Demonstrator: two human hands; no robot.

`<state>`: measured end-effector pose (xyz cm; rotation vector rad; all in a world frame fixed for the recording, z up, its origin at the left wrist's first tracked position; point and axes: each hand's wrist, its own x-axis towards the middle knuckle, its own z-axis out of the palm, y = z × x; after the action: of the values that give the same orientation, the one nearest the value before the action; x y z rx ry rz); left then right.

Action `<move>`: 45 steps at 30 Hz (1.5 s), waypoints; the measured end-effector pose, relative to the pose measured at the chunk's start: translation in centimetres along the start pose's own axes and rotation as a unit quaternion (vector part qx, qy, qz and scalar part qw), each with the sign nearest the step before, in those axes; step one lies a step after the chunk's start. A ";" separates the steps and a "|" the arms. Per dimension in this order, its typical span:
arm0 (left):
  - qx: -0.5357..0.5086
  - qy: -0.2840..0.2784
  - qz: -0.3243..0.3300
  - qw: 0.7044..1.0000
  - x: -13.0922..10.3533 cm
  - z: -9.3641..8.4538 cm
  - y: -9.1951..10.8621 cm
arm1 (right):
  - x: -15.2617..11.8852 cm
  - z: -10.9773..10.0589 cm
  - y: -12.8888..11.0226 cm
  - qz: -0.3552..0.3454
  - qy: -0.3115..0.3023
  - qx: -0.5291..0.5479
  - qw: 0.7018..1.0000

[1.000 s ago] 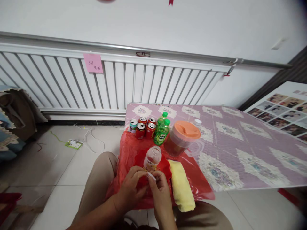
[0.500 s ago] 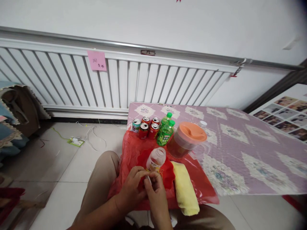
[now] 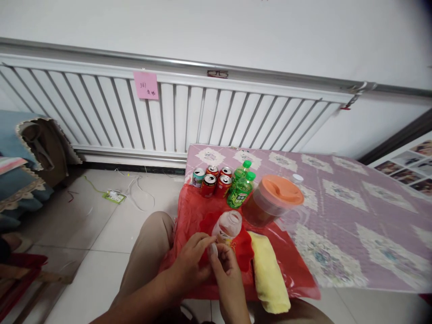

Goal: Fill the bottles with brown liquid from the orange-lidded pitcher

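Between my two hands is a small white cap (image 3: 214, 249), pinched by the thumb and fingers of my right hand (image 3: 227, 267). The fingers of my left hand (image 3: 193, 260) are closed on its other side. Just beyond my fingertips, an uncapped clear bottle (image 3: 230, 223) with a printed label rests in a red dish (image 3: 248, 254) with a wavy rim. My hands partly hide the bottle's base. A folded yellow cloth (image 3: 270, 276) lies to the right of the dish.
Behind the bottle stand several opened drink cans (image 3: 208, 184), two green-capped bottles (image 3: 239, 191) and a pitcher (image 3: 261, 204) with an orange lid. Red plastic sheeting (image 3: 189, 204) covers this end of the flowered table (image 3: 344, 207). A radiator (image 3: 189, 117) lines the wall.
The whole scene has shifted slightly right in view as the head turned left. The white cap between my fingers has turned and shows more of its flat face.
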<state>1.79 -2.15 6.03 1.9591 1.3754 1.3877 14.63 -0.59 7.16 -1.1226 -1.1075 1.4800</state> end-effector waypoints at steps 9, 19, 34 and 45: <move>0.036 0.024 -0.039 0.998 0.9 -1.4 -1.8 | -0.3 -0.2 0.4 0.004 -0.009 -0.003 1.000; 0.199 -0.017 -0.177 0.964 5.8 -3.6 -10.4 | -0.8 -0.3 1.3 0.006 -0.061 -0.057 0.996; 0.284 -0.173 -0.160 0.929 8.9 -2.0 -11.6 | -1.2 0.1 1.9 0.003 -0.111 -0.080 0.991; 0.193 -0.058 -0.155 0.967 8.0 -2.5 -12.5 | -1.3 0.2 1.5 -0.001 -0.117 -0.081 0.990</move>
<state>-6.27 9.85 1.92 1.9004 1.9078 0.8999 14.37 -2.16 5.86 -1.0751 -1.4125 1.5714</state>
